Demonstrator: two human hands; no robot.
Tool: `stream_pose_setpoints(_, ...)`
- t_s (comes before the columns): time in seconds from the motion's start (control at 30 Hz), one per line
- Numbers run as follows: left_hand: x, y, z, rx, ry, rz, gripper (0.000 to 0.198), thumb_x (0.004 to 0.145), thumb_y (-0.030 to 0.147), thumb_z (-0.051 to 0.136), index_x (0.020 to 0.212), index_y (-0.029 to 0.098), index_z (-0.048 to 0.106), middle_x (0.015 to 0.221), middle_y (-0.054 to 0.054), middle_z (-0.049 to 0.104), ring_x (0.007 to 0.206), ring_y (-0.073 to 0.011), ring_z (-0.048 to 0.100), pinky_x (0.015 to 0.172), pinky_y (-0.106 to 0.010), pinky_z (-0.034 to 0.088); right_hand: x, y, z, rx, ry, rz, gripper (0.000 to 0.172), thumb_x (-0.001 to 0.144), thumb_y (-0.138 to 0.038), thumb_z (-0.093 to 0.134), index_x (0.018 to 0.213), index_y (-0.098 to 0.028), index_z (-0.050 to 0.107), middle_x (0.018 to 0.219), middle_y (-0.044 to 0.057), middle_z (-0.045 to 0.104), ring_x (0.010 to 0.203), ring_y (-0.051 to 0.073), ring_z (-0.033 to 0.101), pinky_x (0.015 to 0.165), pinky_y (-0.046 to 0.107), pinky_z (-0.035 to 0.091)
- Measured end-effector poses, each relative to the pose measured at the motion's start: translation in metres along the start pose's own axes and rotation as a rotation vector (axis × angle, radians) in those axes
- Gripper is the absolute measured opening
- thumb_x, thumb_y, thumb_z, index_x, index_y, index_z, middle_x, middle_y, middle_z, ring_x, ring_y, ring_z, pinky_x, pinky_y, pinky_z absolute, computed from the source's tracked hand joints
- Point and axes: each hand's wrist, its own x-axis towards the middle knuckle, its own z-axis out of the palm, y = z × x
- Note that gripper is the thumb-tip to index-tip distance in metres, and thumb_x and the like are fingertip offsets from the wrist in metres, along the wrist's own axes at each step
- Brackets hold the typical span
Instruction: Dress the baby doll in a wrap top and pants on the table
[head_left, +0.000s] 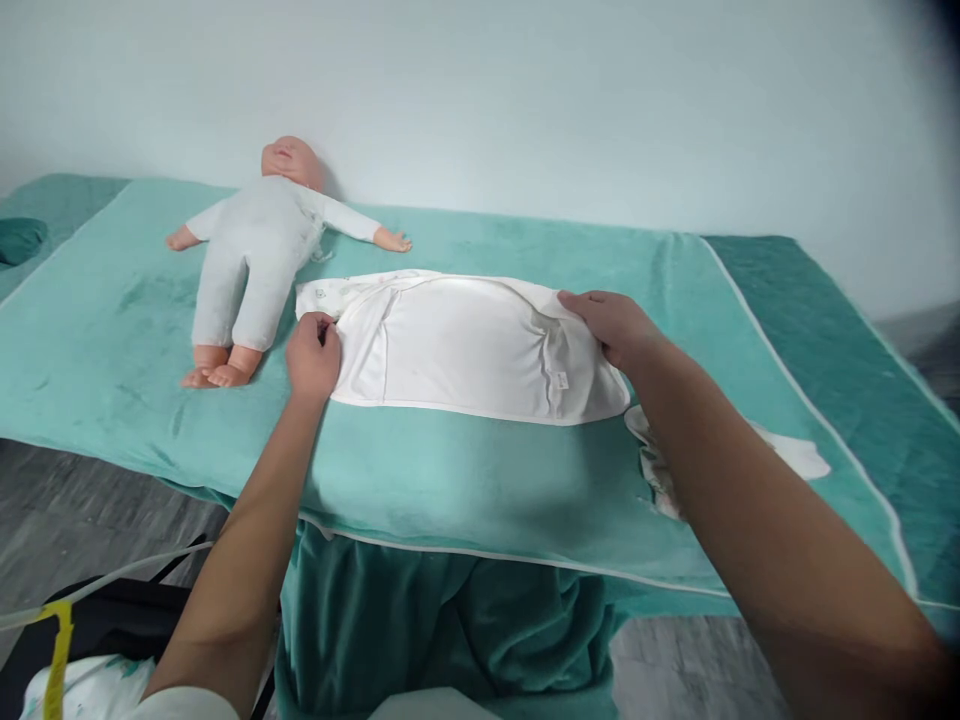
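Observation:
A white baby garment (465,345) with side seams, a small tag and a faintly printed strip along its top lies spread wide on the green bed cover. My left hand (313,355) is closed at its left end, fingers curled against the fabric. At the upper right edge, my right hand (611,322) pinches the cloth between thumb and fingers. To the left, a baby doll (255,240) with a white cloth body lies on its back, arms spread, its feet toward me. Another crumpled white printed cloth (795,455) is partly hidden beneath my right forearm.
The bed with its green cover (480,480) stands against a pale wall (525,110). Green fabric (442,620) hangs over the front edge. At the lower left are a black item (124,620), a pale tube with yellow tape (58,650) and a printed white cloth (90,690).

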Motion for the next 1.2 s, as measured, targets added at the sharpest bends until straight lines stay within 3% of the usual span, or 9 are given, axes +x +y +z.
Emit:
stream_pose_setpoints(0.13, 0.0, -0.003, 0.001, -0.006, 0.003, 0.001, 0.014, 0.09, 0.023, 0.053, 0.1, 0.023, 0.063, 0.095, -0.006, 0.07, 0.091, -0.0225, 0.066, 0.089, -0.038, 0.052, -0.007, 0.0, 0.01, -0.104, 0.093, 0.014, 0.028, 0.09, -0.046, 0.064, 0.101, -0.021, 0.068, 0.114, 0.019, 0.073, 0.099, 0.033, 0.069, 0.087, 0.05, 0.055)
stream_pose_setpoints(0.23, -0.001, -0.006, 0.0, -0.005, 0.051, 0.03, 0.015, 0.091, 0.022, 0.051, 0.101, 0.023, 0.063, 0.099, -0.008, 0.07, 0.096, -0.0225, 0.067, 0.092, -0.038, 0.053, -0.023, -0.002, 0.02, -0.315, 0.216, -0.292, 0.042, 0.095, -0.035, 0.05, 0.13, -0.014, 0.064, 0.145, 0.026, 0.06, 0.13, 0.041, 0.059, 0.105, 0.061, 0.05)
stream_pose_setpoints(0.37, -0.013, -0.005, -0.011, 0.044, 0.061, 0.128, 0.027, 0.093, 0.018, 0.047, 0.112, 0.02, 0.066, 0.122, -0.014, 0.072, 0.119, -0.0254, 0.067, 0.106, -0.042, 0.052, -0.047, 0.003, 0.03, -0.416, 0.159, -0.592, 0.053, 0.104, -0.034, 0.033, 0.148, -0.014, 0.056, 0.166, 0.021, 0.046, 0.156, 0.036, 0.04, 0.126, 0.062, 0.035)
stream_pose_setpoints(0.6, -0.054, 0.003, -0.054, 0.216, -0.439, 0.259, 0.043, 0.106, 0.036, 0.043, 0.141, 0.022, 0.064, 0.16, -0.012, 0.057, 0.156, -0.0293, 0.047, 0.132, -0.06, 0.027, -0.051, -0.008, 0.033, -0.483, -0.064, -0.587, 0.067, 0.107, -0.05, 0.03, 0.16, -0.013, 0.044, 0.173, 0.021, 0.034, 0.163, 0.036, 0.031, 0.131, 0.066, 0.023)
stream_pose_setpoints(0.77, -0.041, 0.005, -0.107, 0.165, -0.379, 0.284, 0.047, 0.105, 0.042, 0.048, 0.145, 0.021, 0.063, 0.157, -0.012, 0.061, 0.157, -0.0282, 0.046, 0.13, -0.054, 0.039, -0.023, -0.094, 0.068, -0.28, -0.044, -0.651, 0.072, 0.107, -0.055, 0.028, 0.157, -0.008, 0.048, 0.168, 0.024, 0.042, 0.159, 0.034, 0.038, 0.132, 0.057, 0.026)
stream_pose_setpoints(0.87, -0.013, -0.008, -0.14, 0.182, -0.265, 0.26, 0.052, 0.106, 0.043, 0.047, 0.152, 0.021, 0.056, 0.167, -0.012, 0.049, 0.162, -0.0281, 0.036, 0.133, -0.055, 0.034, 0.005, -0.165, 0.118, -0.105, -0.149, -0.598, 0.078, 0.105, -0.062, 0.031, 0.157, -0.006, 0.046, 0.167, 0.024, 0.043, 0.156, 0.035, 0.042, 0.13, 0.053, 0.033)
stream_pose_setpoints(0.93, 0.008, -0.024, -0.155, 0.197, -0.34, 0.181, 0.063, 0.105, 0.049, 0.048, 0.16, 0.019, 0.046, 0.176, -0.013, 0.031, 0.167, -0.0297, 0.021, 0.136, -0.056, 0.026, 0.026, -0.209, 0.156, -0.025, -0.197, -0.541, 0.081, 0.104, -0.067, 0.032, 0.159, -0.009, 0.044, 0.167, 0.023, 0.044, 0.154, 0.036, 0.044, 0.127, 0.052, 0.036)
stream_pose_setpoints(1.07, 0.042, -0.058, -0.162, 0.111, -0.579, -0.059, 0.082, 0.102, 0.058, 0.048, 0.169, 0.017, 0.028, 0.181, -0.011, -0.001, 0.169, -0.0309, -0.002, 0.138, -0.055, 0.012, 0.071, -0.279, 0.226, -0.014, -0.246, -0.482, 0.082, 0.103, -0.071, 0.032, 0.153, -0.008, 0.049, 0.16, 0.027, 0.049, 0.151, 0.04, 0.046, 0.125, 0.054, 0.037)
stream_pose_setpoints(1.2, 0.068, -0.073, -0.146, -0.101, -0.497, -0.283, 0.086, 0.099, 0.059, 0.055, 0.171, 0.028, 0.022, 0.182, 0.0, -0.002, 0.17, -0.0277, 0.002, 0.139, -0.047, 0.009, 0.11, -0.327, 0.266, 0.018, -0.311, -0.445, 0.08, 0.101, -0.074, 0.039, 0.146, -0.009, 0.054, 0.147, 0.028, 0.06, 0.14, 0.044, 0.055, 0.118, 0.061, 0.042)
